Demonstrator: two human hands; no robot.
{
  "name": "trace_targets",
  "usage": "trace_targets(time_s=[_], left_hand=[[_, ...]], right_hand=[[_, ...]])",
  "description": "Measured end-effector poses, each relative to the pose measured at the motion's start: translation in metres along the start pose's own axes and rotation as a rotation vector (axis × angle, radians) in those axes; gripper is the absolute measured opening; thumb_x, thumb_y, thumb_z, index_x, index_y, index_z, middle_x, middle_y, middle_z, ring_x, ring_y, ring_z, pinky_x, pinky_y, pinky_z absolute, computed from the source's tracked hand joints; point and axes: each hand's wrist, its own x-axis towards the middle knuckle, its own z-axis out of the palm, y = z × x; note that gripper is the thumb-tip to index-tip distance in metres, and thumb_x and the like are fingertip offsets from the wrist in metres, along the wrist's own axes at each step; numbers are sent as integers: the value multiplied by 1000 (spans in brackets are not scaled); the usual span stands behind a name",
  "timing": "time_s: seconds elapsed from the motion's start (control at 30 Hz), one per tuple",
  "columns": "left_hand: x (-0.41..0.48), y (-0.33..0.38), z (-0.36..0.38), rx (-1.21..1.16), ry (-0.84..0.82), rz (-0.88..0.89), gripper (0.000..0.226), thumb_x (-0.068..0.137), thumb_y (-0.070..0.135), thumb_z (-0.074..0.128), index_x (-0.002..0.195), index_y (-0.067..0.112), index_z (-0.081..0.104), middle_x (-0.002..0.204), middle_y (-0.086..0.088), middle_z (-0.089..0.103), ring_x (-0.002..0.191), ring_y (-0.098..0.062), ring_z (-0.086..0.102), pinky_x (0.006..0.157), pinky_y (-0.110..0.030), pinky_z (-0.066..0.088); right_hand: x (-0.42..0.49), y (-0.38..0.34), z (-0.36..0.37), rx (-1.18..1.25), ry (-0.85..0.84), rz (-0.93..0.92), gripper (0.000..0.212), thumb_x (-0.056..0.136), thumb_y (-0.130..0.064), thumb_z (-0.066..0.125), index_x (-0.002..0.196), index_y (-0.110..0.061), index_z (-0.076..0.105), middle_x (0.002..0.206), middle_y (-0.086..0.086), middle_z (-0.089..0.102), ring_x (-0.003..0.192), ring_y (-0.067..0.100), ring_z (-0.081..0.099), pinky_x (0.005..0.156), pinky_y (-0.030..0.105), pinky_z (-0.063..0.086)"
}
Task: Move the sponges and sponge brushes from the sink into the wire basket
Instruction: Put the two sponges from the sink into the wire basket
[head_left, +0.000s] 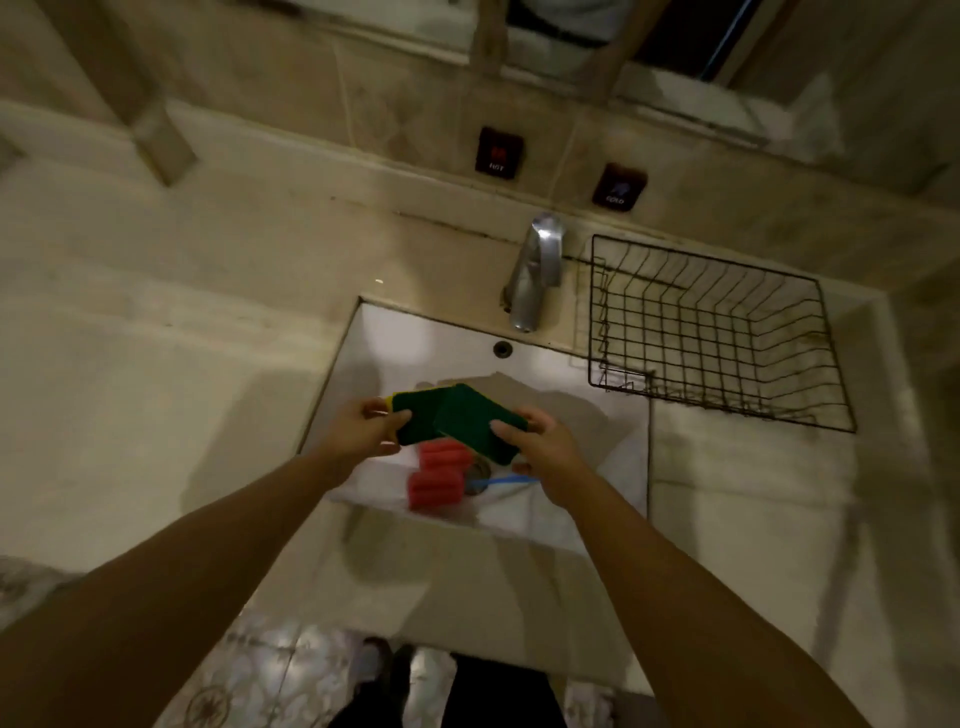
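Observation:
Above the white sink (415, 332), my left hand (363, 428) grips one green scouring sponge (418, 415) with a yellow edge. My right hand (545, 441) grips a second green sponge (475, 423) that overlaps the first. Below them in the basin lie two red ribbed sponge brushes (436, 475), and a blue handle (498, 482) sticks out to the right near the drain. The dark wire basket (722, 332) stands on the counter right of the sink with nothing in it.
A chrome tap (535, 273) rises at the back of the sink, close to the basket's left side. Hot and cold buttons (498, 152) sit on the tiled wall behind. Beige counter (156, 338) spreads left of the sink.

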Motion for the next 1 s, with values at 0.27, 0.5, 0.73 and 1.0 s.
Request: trace_targets(time_s=[0.27,0.5,0.73,1.0], left_hand=[[-44,50,5,-67,-119,30,24,84,7,65,107,0,63,105,-22,69,94,-34,67,73,-39,57],[-46,92,77,51,-324,46,23,87,8,63,108,1,63,115,-24,64,99,-32,66,73,-37,61],[-32,124,168,2,-472,41,26,85,5,62,111,1,62,119,-24,59,98,-31,61,65,-33,60],[20,138,222,-16,-414,27,27,85,10,65,112,4,63,113,-19,66,98,-29,69,73,-33,59]], right_hand=[[-75,-19,-23,511,96,-66,35,84,4,68,115,-8,58,115,19,70,94,32,74,80,44,62],[-105,-38,-95,713,224,-175,37,89,4,61,124,-5,60,121,18,69,109,31,68,88,39,57],[-69,-76,-185,720,353,-157,34,91,1,59,125,-4,61,123,18,68,107,29,68,87,35,57],[61,-112,-242,398,429,-25,31,84,-3,71,114,-5,63,122,19,67,107,33,67,86,40,60]])
